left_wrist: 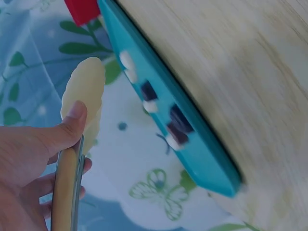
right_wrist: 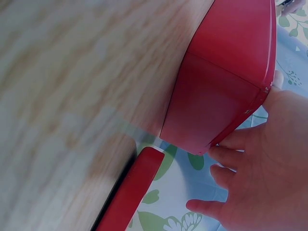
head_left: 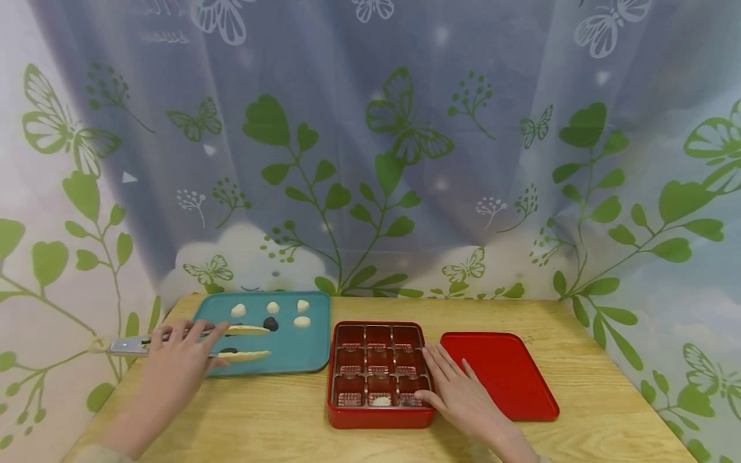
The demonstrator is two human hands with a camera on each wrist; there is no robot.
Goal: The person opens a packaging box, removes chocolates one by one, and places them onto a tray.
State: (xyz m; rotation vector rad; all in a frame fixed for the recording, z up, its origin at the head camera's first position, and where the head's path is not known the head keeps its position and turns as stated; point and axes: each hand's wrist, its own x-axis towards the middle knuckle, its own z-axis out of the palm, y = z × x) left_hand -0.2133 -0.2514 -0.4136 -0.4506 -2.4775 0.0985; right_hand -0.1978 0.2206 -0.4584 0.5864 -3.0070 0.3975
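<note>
The cream-tipped metal tongs lie over the near left part of the flat teal plastic tray, gripped by the left hand. The right hand, fingers straight, rests against the red compartmented box. The red lid lies beside it on the wooden table.

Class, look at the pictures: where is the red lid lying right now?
In the head view, the red lid lies flat on the table's right side, just right of the red box, beside the right hand.
</note>
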